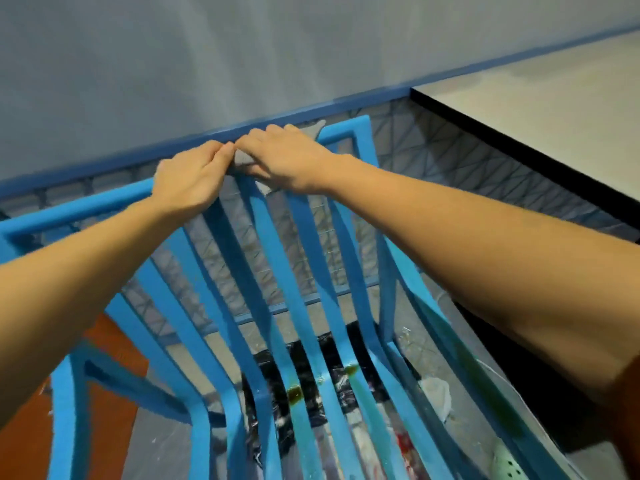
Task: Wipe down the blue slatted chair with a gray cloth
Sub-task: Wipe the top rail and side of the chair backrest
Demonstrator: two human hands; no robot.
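On blue slatted plastic chair (360,133) top rail: left grip (188,181) curled round rail, right grip (287,157) clutching gray cloth (242,158); black plastic bag (332,355) under seat

Your right grip (287,157) holds the gray cloth (242,158) against the top rail (346,128) of the blue slatted chair (263,237); cloth corners show beyond the fingers and below the palm. Your left grip (188,178) curls over the same rail, fingertips touching the cloth. Brown stains (294,393) mark two seat slats. A pale surface (536,109) stands at right
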